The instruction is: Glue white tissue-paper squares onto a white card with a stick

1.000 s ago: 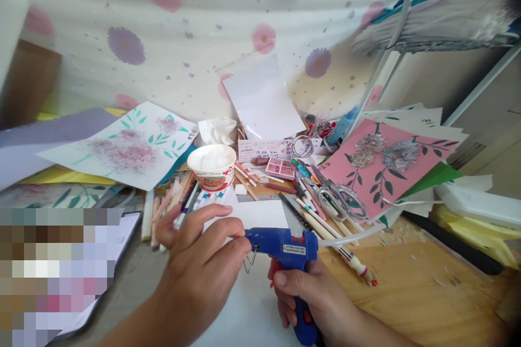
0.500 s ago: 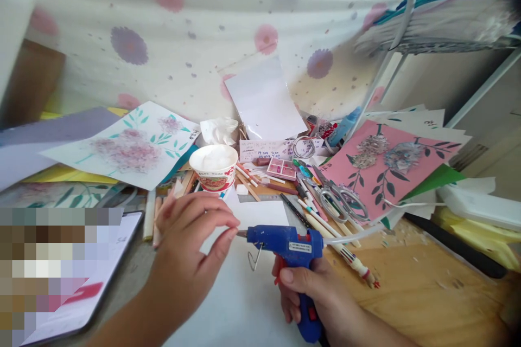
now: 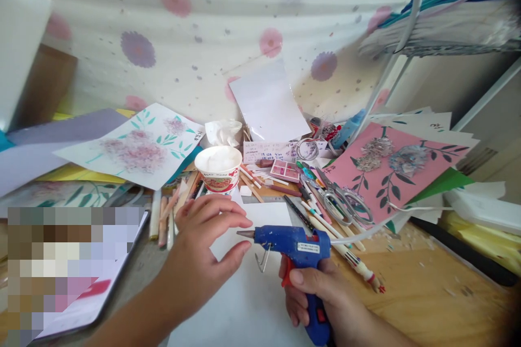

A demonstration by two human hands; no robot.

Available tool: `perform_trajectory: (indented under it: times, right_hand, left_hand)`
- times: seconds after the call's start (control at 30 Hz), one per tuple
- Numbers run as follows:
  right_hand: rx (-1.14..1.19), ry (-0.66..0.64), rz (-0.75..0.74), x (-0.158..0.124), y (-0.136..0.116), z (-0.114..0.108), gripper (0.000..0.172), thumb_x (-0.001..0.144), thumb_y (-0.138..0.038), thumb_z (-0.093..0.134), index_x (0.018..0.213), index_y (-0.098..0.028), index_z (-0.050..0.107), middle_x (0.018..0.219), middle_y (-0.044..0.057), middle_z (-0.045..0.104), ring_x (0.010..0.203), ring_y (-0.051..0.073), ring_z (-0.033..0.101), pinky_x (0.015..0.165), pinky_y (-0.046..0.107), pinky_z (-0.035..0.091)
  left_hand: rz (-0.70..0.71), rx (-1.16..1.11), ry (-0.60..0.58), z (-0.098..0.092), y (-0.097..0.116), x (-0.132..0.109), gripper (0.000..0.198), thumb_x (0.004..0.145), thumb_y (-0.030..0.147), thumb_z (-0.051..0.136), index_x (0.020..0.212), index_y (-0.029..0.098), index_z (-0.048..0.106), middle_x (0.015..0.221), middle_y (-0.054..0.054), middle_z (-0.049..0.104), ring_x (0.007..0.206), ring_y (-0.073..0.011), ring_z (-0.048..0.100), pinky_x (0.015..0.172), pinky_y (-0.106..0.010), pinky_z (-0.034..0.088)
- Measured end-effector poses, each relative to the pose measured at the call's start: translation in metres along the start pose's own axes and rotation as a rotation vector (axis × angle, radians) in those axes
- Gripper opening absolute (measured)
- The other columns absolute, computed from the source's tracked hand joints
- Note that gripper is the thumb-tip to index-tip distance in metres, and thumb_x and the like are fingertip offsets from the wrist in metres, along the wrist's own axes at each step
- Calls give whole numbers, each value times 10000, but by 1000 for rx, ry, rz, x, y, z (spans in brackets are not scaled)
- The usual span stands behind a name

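Observation:
My right hand (image 3: 325,295) is closed round the handle of a blue hot glue gun (image 3: 299,242), finger by its red trigger. The gun points left and its metal nozzle (image 3: 245,233) hangs just above a white sheet of paper (image 3: 244,303). A clear glue stick (image 3: 358,234) sticks out of the gun's back. My left hand (image 3: 205,260) hovers beside the nozzle, thumb and forefinger apart on either side of the tip. I see nothing held between them.
A paper cup (image 3: 218,167) of white stuff stands behind my hands among several pens and pencils (image 3: 171,211). Scissors (image 3: 344,201) lie on a pink flower card (image 3: 391,165) to the right. A floral painting (image 3: 138,143) and a tablet (image 3: 101,282) lie on the left.
My left hand has let go of its pinch at the nozzle and drawn slightly back, fingers now spread. The glue gun has shifted a little to the right.

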State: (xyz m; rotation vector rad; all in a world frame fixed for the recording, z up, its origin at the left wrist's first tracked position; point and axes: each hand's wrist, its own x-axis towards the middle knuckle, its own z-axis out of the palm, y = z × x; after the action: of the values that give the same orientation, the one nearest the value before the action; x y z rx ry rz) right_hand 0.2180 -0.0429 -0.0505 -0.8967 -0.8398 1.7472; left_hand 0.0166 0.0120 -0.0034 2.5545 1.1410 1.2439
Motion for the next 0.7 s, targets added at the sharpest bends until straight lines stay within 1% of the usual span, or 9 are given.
perform_trajectory:
  times: [0.17,0.27,0.33,0.43,0.5,0.57,0.63,0.7]
  right_hand:
    - [-18,22,15,-1,-1,2,354,617,-453,769,653,-164,569,390,-82,429,323,61,377,417,221,401]
    - [-70,25,14,-1,-2,2,376,598,-478,771,674,-167,575,388,-73,448,331,74,399,419,226,384]
    - [-113,34,12,-1,-1,1,400,585,-496,778,701,-164,589,391,-70,458,339,83,412,420,232,379]
    - [-167,74,4,-1,2,-1,429,581,-510,792,732,-159,597,436,-66,485,358,82,424,422,233,376]
    - [-200,95,-5,-2,5,-3,444,592,-519,797,757,-159,597,486,-60,505,375,79,439,426,229,375]
    - [-243,99,-4,-2,6,-4,467,599,-544,794,780,-162,595,527,-53,512,399,79,454,424,222,362]
    - [-295,99,6,-4,7,-5,486,606,-567,790,798,-164,600,567,-37,523,437,83,466,433,217,357]
    - [-346,95,-9,-5,6,-6,482,618,-568,791,819,-167,613,613,-19,541,486,94,477,462,226,382]
  left_hand:
    - [29,-19,7,-1,-2,-2,179,838,178,629,983,282,638,1023,-6,659,1010,-245,574,963,-482,312]
    - [56,-9,-27,-3,-2,-2,212,827,196,660,1019,284,647,1033,0,688,1037,-252,573,957,-460,332]
    - [76,4,-42,-2,-1,-2,209,823,188,664,1005,290,658,1025,4,707,1061,-260,567,968,-462,329]
    - [76,30,15,1,5,-1,176,826,156,634,917,299,681,990,11,723,1076,-271,565,1020,-517,268]
    - [49,44,84,3,11,-2,167,813,141,633,855,295,683,927,25,732,1064,-274,578,1050,-554,221]
    - [35,50,116,5,16,-4,167,793,124,638,829,284,669,874,39,737,1059,-276,591,1073,-575,187]
    - [42,53,91,5,17,-6,196,784,85,609,834,272,641,884,43,743,1081,-275,593,1085,-590,165]
    - [70,54,48,4,17,-7,232,780,48,570,857,264,607,914,42,748,1103,-271,591,1088,-608,153]
